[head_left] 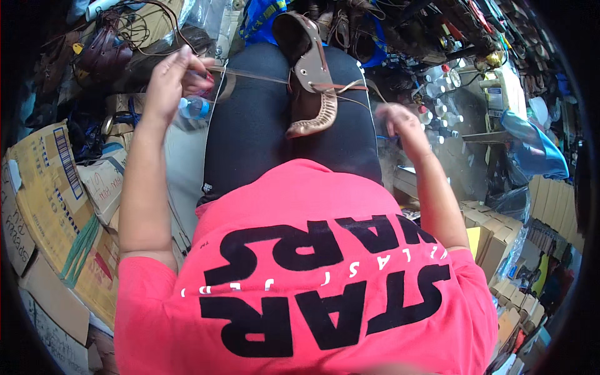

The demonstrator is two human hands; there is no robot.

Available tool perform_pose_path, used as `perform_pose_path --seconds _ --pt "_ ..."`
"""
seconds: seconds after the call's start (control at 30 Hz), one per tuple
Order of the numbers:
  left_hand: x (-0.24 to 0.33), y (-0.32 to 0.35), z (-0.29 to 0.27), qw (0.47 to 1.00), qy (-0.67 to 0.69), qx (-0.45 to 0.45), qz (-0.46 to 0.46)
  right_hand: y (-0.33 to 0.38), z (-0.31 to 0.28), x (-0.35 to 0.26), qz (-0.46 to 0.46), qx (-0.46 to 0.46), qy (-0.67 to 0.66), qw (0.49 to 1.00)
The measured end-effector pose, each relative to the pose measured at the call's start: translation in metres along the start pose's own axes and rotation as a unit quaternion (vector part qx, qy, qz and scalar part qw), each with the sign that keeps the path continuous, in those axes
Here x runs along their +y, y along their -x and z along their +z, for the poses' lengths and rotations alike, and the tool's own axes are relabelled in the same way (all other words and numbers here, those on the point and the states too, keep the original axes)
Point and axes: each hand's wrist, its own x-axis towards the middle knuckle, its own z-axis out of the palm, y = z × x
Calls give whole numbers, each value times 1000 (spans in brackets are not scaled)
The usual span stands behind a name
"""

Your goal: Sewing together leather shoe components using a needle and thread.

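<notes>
A brown and tan leather piece (309,65) lies on my lap between my thighs. Its lower end is a curved, pleated tan strip (322,119), and a reddish-brown strap (331,87) crosses it. Thin cords run out from it to both sides. My left hand (170,84) is raised off to the left, its fingers closed on the end of a thin cord (250,75). On the other side my right hand (403,128) is slightly blurred, its fingers curled where another thin cord (356,102) leads. Both hands are apart from the leather.
Cardboard boxes (53,194) are stacked at my left, near a blue-capped plastic bottle (194,108). Several clear bottles (440,103) stand at my right, beside a blue plastic bag (534,147). Dark leather goods (103,50) and a blue sack (259,22) lie ahead.
</notes>
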Motion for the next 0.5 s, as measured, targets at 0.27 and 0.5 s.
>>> perform_pose_path --seconds 0.27,0.5 --pt "30 -43 125 840 -433 -204 256 -20 13 -105 -160 -33 98 982" --pt "17 -35 132 840 -377 -302 246 -28 42 -134 -285 -170 377 865"
